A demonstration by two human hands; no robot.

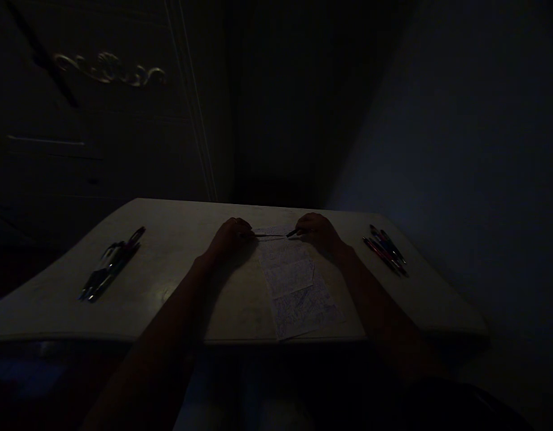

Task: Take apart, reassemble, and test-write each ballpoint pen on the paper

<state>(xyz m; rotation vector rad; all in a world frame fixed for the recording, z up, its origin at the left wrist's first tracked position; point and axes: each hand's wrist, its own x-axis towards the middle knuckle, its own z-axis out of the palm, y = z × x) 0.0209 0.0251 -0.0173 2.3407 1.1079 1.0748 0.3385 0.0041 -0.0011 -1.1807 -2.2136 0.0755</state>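
Note:
My left hand (235, 233) is closed in a pinch at the far end of a sheet of paper. From its fingers a thin, dark, pen-like stick (269, 235) points to the right. My right hand (319, 230) is closed on a short dark pen (292, 233), tilted down to the left, its end close to the stick's tip. Whether the two touch cannot be made out in the dim light. Below both hands lies the paper (298, 305), creased and covered in dense writing or drawing.
A pile of pens (112, 263) lies on the left of the pale table (168, 221), and several more pens (386, 250) lie on the right. A cabinet with a scrolled ornament (109, 69) stands at the left. A wall (460, 149) rises on the right.

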